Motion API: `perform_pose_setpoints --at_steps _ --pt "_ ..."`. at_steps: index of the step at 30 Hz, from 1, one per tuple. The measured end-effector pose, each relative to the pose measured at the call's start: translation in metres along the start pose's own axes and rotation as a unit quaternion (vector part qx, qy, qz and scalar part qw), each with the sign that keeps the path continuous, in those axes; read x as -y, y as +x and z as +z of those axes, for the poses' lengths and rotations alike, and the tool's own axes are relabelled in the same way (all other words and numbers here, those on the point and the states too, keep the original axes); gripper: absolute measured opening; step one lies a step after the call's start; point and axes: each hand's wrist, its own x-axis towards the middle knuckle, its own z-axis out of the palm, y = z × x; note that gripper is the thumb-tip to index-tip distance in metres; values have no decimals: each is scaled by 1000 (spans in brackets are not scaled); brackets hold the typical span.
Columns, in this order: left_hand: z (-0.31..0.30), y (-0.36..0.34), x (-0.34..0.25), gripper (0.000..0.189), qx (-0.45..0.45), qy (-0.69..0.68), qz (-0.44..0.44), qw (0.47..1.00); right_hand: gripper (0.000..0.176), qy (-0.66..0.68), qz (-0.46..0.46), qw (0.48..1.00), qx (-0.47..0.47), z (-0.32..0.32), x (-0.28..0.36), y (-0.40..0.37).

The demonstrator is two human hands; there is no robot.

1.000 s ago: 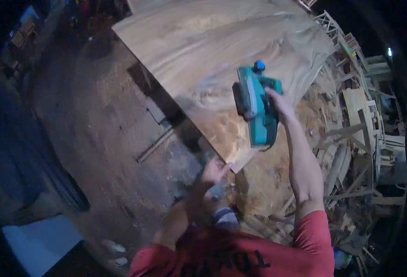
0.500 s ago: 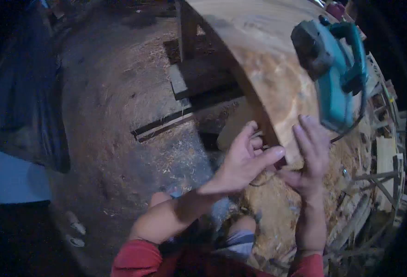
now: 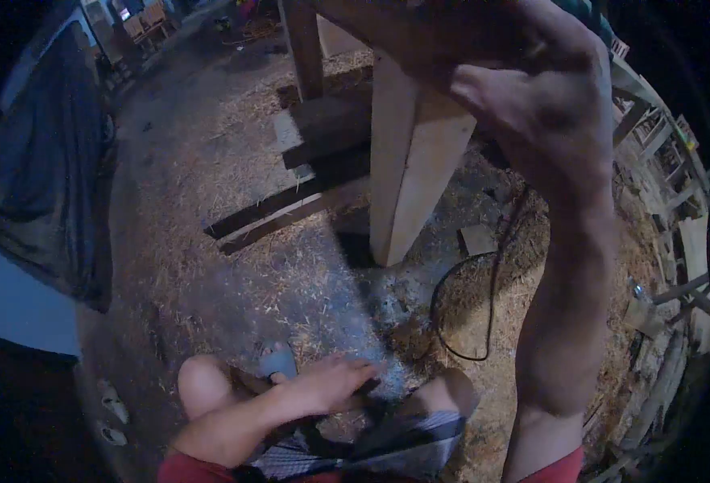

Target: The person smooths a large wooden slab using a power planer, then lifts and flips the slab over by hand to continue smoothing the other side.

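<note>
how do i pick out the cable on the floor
Find the pale wooden post standing mid-frame on the sawdust floor. Just right of its foot, a thin cord loops over the shavings. It is the only black curved line there; the planks left of the post are straight.

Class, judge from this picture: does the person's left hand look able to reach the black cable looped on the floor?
Probably yes. The left hand is low and open, and the black cable loops on the shavings-strewn floor just to its right, with nothing standing between them.
</note>
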Motion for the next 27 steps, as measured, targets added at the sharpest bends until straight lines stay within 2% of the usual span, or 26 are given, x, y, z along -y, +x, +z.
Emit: perform_pose_setpoints --at_steps 1,3,6,9,12,14,17,20,21,24,27 --pt "4 0 1 65 24 15 -17 999 54 12 -4 1000 -3 1 1 1" --pt "6 0 1 67 77 47 -51 995 54 -66 -58 996 -13 0 6 -3" --pt "20 1 14 67 70 96 -64 991 54 -138 -92 986 4 -6 1 -2" --pt "18 -4 8 64 -16 83 -36 996 57 -138 -94 986 9 -5 -7 -1" --pt "14 -3 5 63 -16 78 -20 997 63 -134 -121 984 -9 -4 -10 -2" --pt "9 0 2 67 30 91 -32 995 65 -113 -129 985 -21 0 -12 0" --pt "10 1 4 69 49 95 -37 994 67 -205 -168 963 -44 0 -12 -2" --pt "7 1 2 69 62 99 -42 992 62 -285 -158 944 -42 -1 -10 -10" --pt "5 1 1 68 69 101 -46 991 60 -281 -150 947 -43 0 -10 -11" --pt "15 -2 8 60 -27 105 -24 994 53 -235 -135 961 -58 0 -8 -11" --pt "16 2 9 60 -27 109 -36 993 49 -187 -125 972 -64 -1 -8 -10"
